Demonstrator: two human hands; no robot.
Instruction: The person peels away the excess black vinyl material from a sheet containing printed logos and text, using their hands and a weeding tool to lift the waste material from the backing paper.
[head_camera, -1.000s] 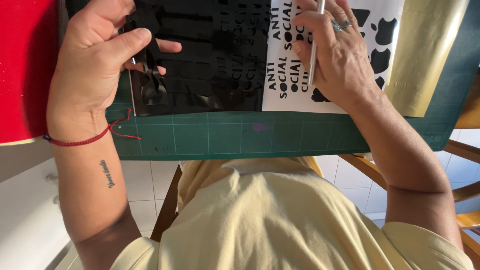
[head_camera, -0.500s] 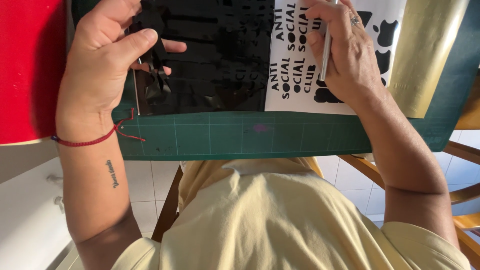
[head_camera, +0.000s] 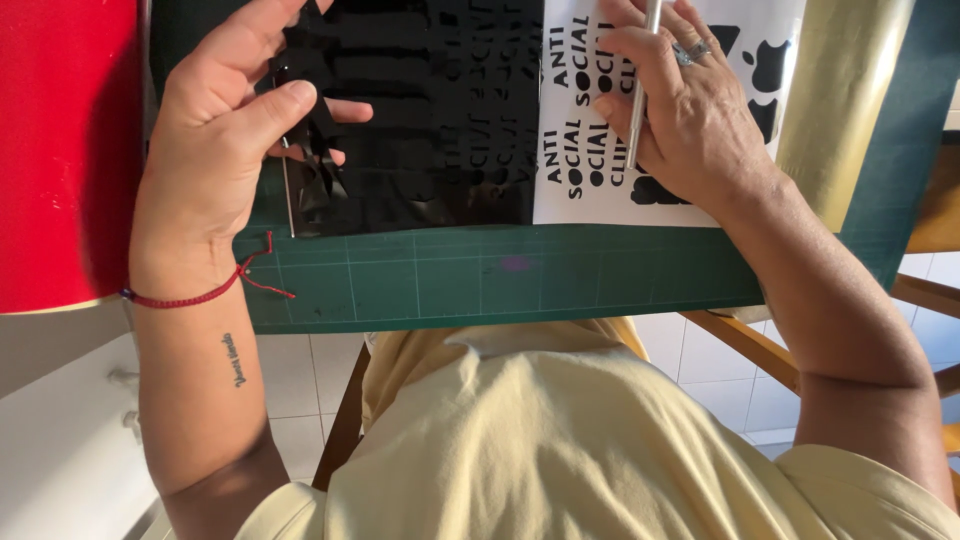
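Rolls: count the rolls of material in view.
2. A red roll lies at the far left beside the left hand; a gold roll lies right of the right hand. Others may be out of frame.

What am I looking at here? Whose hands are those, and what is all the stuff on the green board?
The picture comes from a camera worn on a person's head, looking down, so you see that person's own two hands and their pale yellow shirt below. There is no machine here. On the table lies a dark green cutting mat with a grid of lines. On it lies a shiny black vinyl sheet and, beside it, a white backing sheet with black cut-out letters and shapes. The left hand, with a red string bracelet at the wrist, pinches crumpled black vinyl peeled from the sheet. The right hand, wearing a ring, holds a thin silver metal tool like a pen over the letters. A red roll lies to the left, a gold-coloured roll to the right.
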